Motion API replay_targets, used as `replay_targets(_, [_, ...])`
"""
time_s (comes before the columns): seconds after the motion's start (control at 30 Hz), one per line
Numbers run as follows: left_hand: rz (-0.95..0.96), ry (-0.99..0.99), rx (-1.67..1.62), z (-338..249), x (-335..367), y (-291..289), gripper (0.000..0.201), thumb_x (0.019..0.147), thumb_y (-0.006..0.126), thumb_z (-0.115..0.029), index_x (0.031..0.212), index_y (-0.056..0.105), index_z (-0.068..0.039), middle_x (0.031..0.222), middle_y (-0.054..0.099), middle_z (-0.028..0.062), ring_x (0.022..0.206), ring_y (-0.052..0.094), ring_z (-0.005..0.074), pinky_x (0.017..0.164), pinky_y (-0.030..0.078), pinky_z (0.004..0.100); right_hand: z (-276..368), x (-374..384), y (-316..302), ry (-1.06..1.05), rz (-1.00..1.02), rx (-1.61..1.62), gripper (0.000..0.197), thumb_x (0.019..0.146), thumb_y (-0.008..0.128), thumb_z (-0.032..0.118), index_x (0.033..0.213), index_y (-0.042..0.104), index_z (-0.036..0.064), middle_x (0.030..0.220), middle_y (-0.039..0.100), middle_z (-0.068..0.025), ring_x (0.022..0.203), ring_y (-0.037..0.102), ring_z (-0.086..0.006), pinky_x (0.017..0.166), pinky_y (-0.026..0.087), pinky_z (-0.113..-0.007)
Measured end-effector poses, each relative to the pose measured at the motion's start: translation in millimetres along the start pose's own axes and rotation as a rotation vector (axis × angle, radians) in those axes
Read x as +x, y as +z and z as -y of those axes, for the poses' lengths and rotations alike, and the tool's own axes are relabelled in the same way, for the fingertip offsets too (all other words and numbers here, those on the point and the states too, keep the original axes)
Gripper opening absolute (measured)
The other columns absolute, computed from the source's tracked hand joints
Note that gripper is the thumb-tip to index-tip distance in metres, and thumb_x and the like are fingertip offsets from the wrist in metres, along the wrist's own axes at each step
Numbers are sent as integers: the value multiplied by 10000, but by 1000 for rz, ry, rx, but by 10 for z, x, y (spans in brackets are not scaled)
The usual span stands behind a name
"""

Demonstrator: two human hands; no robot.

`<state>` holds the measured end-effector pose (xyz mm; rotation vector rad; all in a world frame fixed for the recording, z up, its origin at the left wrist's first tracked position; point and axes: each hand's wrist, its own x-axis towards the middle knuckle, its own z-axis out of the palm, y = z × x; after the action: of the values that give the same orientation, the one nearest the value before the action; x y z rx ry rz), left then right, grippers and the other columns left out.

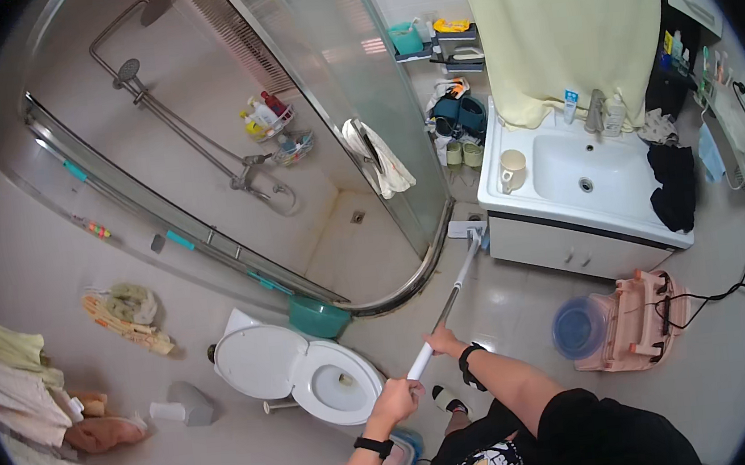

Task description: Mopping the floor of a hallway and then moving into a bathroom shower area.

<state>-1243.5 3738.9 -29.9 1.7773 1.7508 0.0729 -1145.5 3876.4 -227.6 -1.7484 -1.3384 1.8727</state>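
Both my hands are wrapped round the pole of a flat mop (460,289), which slants away from me over the tiled floor. My left hand (394,402) grips the white lower end of the pole, close to the toilet bowl. Farther up, my right hand (443,340) closes round the handle by its grey metal part. The white mop head (467,229) lies on the floor between the curved shower sill and the vanity cabinet (571,249). To the left stands the toilet (342,381) with its lid (259,362) raised.
A green bin (318,317) sits between toilet and shower enclosure (371,306). On the right, a blue basin (579,327) and a pink folding plastic tub (637,324) stand under a hanging black cable (737,290). The sink (556,181) holds a mug (513,170) on its rim.
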Motion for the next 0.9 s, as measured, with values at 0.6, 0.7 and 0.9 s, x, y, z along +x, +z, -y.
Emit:
replay_targets(0.6, [-139, 79, -250, 611, 943, -315, 101, 680, 540, -29, 729, 626, -53, 793, 600, 204, 772, 594, 352, 708, 475, 435, 401, 1021, -138, 64, -12, 379, 165, 770, 475, 144, 824, 522, -4, 738, 596, -136, 632, 600, -260, 577, 507, -417])
replay_targets(0.7, [-169, 70, -291, 567, 814, -245, 90, 692, 534, -28, 725, 616, -41, 803, 593, 208, 768, 591, 356, 706, 473, 440, 478, 992, -172, 126, -41, 300, 125, 764, 480, 69, 797, 506, -49, 721, 581, -167, 616, 593, -275, 554, 516, -388])
replay_targets(0.9, [-152, 82, -420, 859, 407, -161, 105, 697, 518, -8, 719, 615, -42, 867, 579, 189, 786, 586, 346, 713, 474, 417, 246, 1007, 136, 167, 17, 541, 177, 784, 461, 74, 898, 444, -59, 680, 541, -154, 572, 572, -279, 530, 506, -384])
